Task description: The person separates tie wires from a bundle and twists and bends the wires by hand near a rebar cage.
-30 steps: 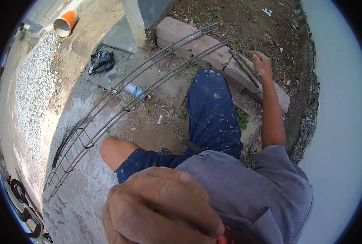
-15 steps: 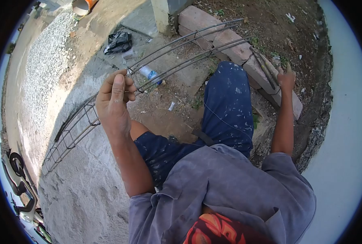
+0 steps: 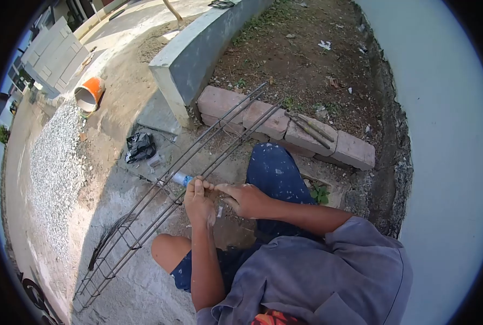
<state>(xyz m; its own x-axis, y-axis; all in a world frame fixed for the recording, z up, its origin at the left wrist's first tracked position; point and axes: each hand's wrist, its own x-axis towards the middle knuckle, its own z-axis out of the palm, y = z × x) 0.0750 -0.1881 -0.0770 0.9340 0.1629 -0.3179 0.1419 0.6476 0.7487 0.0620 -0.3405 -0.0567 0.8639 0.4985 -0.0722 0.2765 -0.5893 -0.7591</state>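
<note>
Steel bars run just beside the left hand [image 3: 200,208], whose fingers are curled in narrow with the thumb pressed up against them. The right hand [image 3: 249,201] comes in from the side, its index finger stretched to the left fingertips and its thumb tucked lower. Whether a thin wire is pinched there is too small to tell, nor can I tell how tightly the right fingers close. If one is, its cut end could prick bare skin, since neither hand is gloved, and the meeting fingertips hide the spot from the eyes above.

The cage [image 3: 136,247] slants past the left hand, its lower end on the ground and its long bar ends reaching over the bricks [image 3: 355,149]. Nothing visible clamps it, so a hard tug or a bump from the bare left knee [image 3: 168,252] might shift or roll it; fingers close to a hoop could then get nipped. The free bar ends lie beyond the right knee [image 3: 271,157] and could scrape the leg if the person leaned forward carelessly.

Just past the left fingertips, a bottle [image 3: 181,178] lies by the bars and may catch under them if they move. Dark wires [image 3: 105,244] lie along the cage's far side; loose strands could snag. Up on the bricks, a long-handled tool [image 3: 308,130] rests near the edge, where a knock to the bricks might slide it off.
</note>
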